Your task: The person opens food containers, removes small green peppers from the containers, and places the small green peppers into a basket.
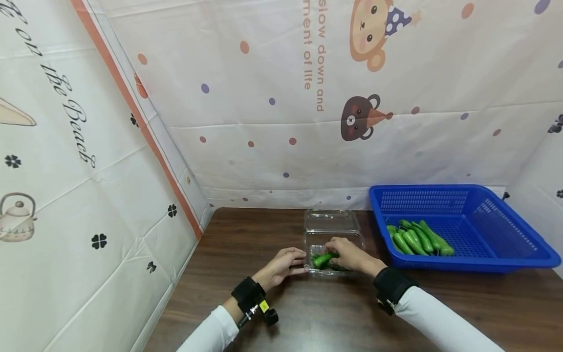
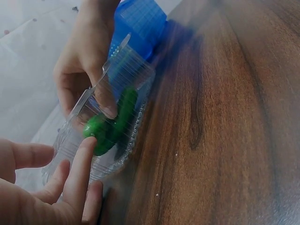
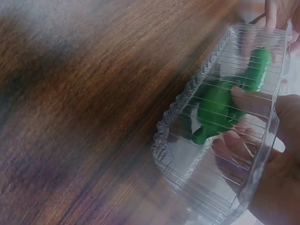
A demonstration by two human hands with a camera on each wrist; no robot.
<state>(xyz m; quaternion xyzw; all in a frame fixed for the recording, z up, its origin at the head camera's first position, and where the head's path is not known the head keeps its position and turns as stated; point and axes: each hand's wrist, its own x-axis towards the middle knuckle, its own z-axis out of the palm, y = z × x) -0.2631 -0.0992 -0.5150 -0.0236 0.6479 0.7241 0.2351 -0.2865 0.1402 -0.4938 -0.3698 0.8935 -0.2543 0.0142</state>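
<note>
A clear plastic clamshell box (image 1: pixel 335 238) lies on the table with its lid folded back. Green peppers (image 1: pixel 324 259) are inside its near part. My right hand (image 1: pixel 349 255) reaches into the box from the right, thumb and fingers pinching a green pepper (image 3: pixel 216 108) low between the walls. At the left wall, my left hand (image 1: pixel 283 266) rests with fairly straight, spread fingers, fingertips right at the plastic. Through the clear wall, the left wrist view shows a pepper (image 2: pixel 96 127) just behind one of those fingertips.
Right of the box stands a blue plastic basket (image 1: pixel 512 239), with several green peppers (image 1: pixel 418 238) gathered in its left part. The brown wooden table (image 1: pixel 246 230) meets printed white cloth (image 1: pixel 272 161) at the back and left.
</note>
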